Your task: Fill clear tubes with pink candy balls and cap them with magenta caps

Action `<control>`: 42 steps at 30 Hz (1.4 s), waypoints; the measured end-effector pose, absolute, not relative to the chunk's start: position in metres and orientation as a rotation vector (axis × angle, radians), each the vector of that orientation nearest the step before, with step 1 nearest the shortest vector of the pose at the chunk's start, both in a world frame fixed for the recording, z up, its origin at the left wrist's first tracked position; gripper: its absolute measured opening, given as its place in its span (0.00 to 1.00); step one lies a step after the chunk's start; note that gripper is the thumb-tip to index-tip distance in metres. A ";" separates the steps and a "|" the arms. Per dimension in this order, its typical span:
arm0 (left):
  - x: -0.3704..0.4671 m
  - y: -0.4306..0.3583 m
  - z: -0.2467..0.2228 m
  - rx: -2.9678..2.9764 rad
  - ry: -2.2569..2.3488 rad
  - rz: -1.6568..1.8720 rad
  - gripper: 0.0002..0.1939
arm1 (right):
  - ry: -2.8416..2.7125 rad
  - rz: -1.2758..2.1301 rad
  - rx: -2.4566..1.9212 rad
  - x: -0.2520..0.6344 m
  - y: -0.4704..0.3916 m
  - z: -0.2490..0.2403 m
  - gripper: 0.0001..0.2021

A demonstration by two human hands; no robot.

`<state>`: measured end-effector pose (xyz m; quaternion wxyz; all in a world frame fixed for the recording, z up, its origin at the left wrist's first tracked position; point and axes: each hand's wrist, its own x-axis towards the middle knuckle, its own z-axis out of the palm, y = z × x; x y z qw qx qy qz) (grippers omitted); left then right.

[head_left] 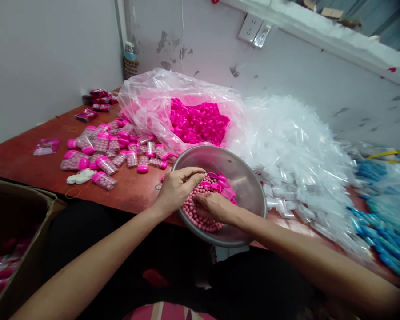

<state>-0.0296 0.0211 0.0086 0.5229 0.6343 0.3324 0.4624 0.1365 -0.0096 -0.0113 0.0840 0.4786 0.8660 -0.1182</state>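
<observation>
A round metal bowl (250,186) rests on the near edge of the red table (36,146), tilted toward me. It holds a heap of small pink candy balls (196,213) and a few pink caps (222,182). My left hand (178,186) is curled at the bowl's left rim, fingers closed over something small that I cannot make out. My right hand (215,206) lies palm down in the candy balls, fingers buried among them.
Filled clear tubes with pink caps (120,149) lie scattered on the table's left. Behind the bowl sits a plastic bag of pink caps (198,122), a heap of empty clear tubes (296,146), and blue caps (383,235) at right. A cardboard box (16,235) stands at lower left.
</observation>
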 end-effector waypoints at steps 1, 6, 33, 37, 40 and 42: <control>-0.030 0.021 0.008 1.517 0.790 1.106 0.15 | 2.608 -0.512 1.488 0.136 -0.009 -0.011 0.08; -0.031 0.023 0.008 1.524 0.834 1.143 0.16 | 2.506 -1.812 1.837 0.145 -0.014 -0.002 0.12; -0.017 0.014 0.008 1.455 0.632 0.964 0.13 | 2.480 -0.088 1.751 0.189 0.016 0.014 0.11; -0.018 0.018 0.010 1.306 0.588 0.921 0.14 | 2.417 0.003 1.683 0.176 0.028 -0.009 0.12; -0.017 0.021 0.012 1.090 0.589 0.910 0.15 | 2.392 0.011 1.707 0.176 0.030 -0.014 0.11; -0.016 0.021 0.013 1.016 0.579 0.900 0.15 | 2.366 0.033 1.734 0.181 0.028 -0.009 0.11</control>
